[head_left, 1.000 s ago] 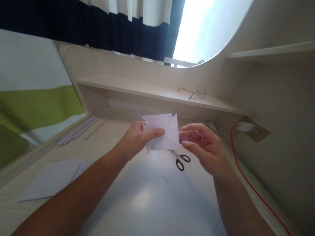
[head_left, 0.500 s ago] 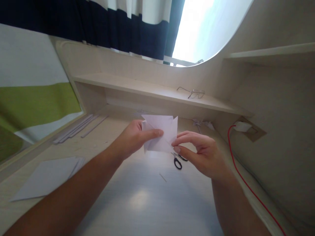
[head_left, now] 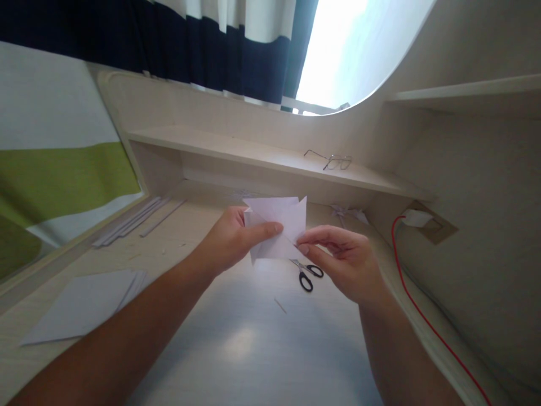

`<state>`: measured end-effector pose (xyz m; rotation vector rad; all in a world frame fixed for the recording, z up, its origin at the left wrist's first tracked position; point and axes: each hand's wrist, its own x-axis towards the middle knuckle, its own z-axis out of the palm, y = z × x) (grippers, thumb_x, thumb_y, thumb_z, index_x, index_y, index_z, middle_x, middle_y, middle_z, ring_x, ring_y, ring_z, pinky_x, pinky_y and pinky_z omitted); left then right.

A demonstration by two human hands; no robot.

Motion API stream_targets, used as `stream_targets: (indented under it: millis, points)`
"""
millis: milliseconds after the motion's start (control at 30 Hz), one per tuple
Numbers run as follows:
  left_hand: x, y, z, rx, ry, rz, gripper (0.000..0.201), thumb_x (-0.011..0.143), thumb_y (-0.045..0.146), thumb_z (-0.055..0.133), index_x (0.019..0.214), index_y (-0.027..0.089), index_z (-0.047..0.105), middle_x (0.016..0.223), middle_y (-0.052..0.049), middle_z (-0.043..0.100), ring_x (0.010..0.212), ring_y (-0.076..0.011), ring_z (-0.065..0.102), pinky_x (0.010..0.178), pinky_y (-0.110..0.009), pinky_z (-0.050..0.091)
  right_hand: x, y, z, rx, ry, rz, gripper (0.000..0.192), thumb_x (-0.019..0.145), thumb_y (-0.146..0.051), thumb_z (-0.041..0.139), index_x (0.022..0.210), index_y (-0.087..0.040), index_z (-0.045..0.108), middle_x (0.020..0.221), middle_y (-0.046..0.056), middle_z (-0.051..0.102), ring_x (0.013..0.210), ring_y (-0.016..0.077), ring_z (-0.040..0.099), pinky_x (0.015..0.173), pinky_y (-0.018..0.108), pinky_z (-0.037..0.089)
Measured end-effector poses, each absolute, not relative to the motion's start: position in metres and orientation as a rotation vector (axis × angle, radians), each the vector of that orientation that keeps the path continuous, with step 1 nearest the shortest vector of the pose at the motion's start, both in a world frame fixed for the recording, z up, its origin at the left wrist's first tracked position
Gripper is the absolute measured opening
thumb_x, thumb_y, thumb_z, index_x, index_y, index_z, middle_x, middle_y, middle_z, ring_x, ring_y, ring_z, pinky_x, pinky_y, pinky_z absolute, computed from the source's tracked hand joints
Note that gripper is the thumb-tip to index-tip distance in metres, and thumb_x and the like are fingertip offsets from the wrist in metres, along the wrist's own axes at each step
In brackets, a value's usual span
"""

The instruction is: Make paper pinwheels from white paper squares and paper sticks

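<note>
Above pale desk point(head_left: 253, 349): both hands pinch angular folded white paper point(head_left: 276, 225).

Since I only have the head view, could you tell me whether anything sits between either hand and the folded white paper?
Nothing visible does. The left hand grips the folded white paper with its thumb on the front, and the right hand pinches its lower right corner. The scissors lie on the desk, below the paper and apart from it.

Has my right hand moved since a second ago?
Yes. The right hand moved left, toward the folded paper, now pinching its corner above the scissors.
</note>
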<state>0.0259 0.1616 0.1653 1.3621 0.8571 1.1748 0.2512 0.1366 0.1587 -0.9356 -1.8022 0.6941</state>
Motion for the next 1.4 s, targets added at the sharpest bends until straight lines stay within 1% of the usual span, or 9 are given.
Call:
stream_targets:
  millis: [267,433,633,867,1033,1167,1233,1300,1400]
  points:
    - [0.027,0.162,0.167,1.402,0.885,1.187,0.022,0.067,0.035,0.087,0.076,0.017,0.078,0.074,-0.004,0.077,0.061,-0.0176,0.068,0.053,-0.024,0.051,0.249,0.138,0.157,-0.917,-1.699,0.793,0.014,0.086,-0.032,0.081,0.096,-0.023,0.077,0.09,0.005,0.078,0.082,0.0185,0.074,0.077,0.032,0.061]
    - [0.026,0.161,0.17,1.461,0.898,1.165,0.02,0.069,0.035,0.085,0.067,0.017,0.076,0.067,-0.003,0.075,0.059,-0.0177,0.068,0.051,-0.024,0.05,0.249,0.14,0.156,-0.903,-1.697,0.797,0.019,0.085,-0.035,0.082,0.099,-0.023,0.076,0.09,0.005,0.076,0.081,0.0178,0.071,0.073,0.031,0.06]
    - [0.024,0.164,0.165,1.471,0.902,1.162,0.02,0.071,0.036,0.085,0.075,0.017,0.079,0.072,-0.004,0.076,0.06,-0.0162,0.067,0.054,-0.024,0.049,0.248,0.142,0.154,-0.9,-1.698,0.802,0.015,0.087,-0.032,0.08,0.097,-0.023,0.075,0.087,0.003,0.075,0.078,0.0161,0.07,0.07,0.029,0.057]
    - [0.023,0.171,0.158,1.58,0.916,1.131,0.019,0.074,0.035,0.082,0.074,0.017,0.077,0.067,0.0,0.072,0.057,-0.0121,0.06,0.054,-0.022,0.044,0.247,0.143,0.153,-0.894,-1.691,0.823,0.014,0.087,-0.03,0.08,0.098,-0.023,0.073,0.089,0.003,0.075,0.079,0.0162,0.07,0.072,0.029,0.056]
    - [0.023,0.172,0.161,1.498,0.963,1.185,0.02,0.07,0.034,0.081,0.074,0.016,0.075,0.069,-0.001,0.073,0.059,-0.0143,0.063,0.057,-0.024,0.047,0.25,0.142,0.152,-0.961,-1.653,0.809,0.018,0.087,-0.035,0.078,0.096,-0.021,0.07,0.084,0.004,0.075,0.08,0.0186,0.072,0.076,0.032,0.056]
    - [0.023,0.175,0.162,1.397,0.977,1.199,0.025,0.063,0.034,0.082,0.078,0.015,0.074,0.075,-0.002,0.076,0.065,-0.017,0.067,0.063,-0.027,0.051,0.253,0.137,0.12,-1.281,-1.84,0.736,0.015,0.088,-0.033,0.072,0.083,-0.019,0.071,0.075,0.003,0.071,0.071,0.0177,0.065,0.066,0.029,0.05]
    - [0.023,0.175,0.155,1.384,0.982,1.192,0.026,0.062,0.033,0.081,0.078,0.015,0.073,0.076,-0.002,0.075,0.065,-0.0166,0.067,0.064,-0.027,0.051,0.254,0.131,0.095,-1.46,-2.005,0.719,0.009,0.084,-0.026,0.071,0.08,-0.019,0.073,0.076,0.003,0.072,0.071,0.0178,0.064,0.067,0.029,0.048]
    - [0.022,0.175,0.142,1.382,1.012,1.166,0.026,0.061,0.033,0.08,0.077,0.015,0.072,0.071,-0.001,0.073,0.062,-0.016,0.064,0.061,-0.026,0.048,0.255,0.124,0.071,-1.565,-2.059,0.639,0.006,0.081,-0.024,0.072,0.084,-0.019,0.075,0.085,0.005,0.074,0.079,0.0194,0.065,0.073,0.03,0.047]
    - [0.016,0.17,0.112,1.348,1.118,1.075,0.03,0.057,0.034,0.079,0.077,0.013,0.072,0.068,-0.002,0.071,0.059,-0.0162,0.062,0.059,-0.027,0.046,0.258,0.111,0.049,-1.643,-2.097,0.608,0.011,0.083,-0.026,0.071,0.09,-0.019,0.075,0.093,0.007,0.075,0.085,0.0209,0.065,0.075,0.031,0.046]
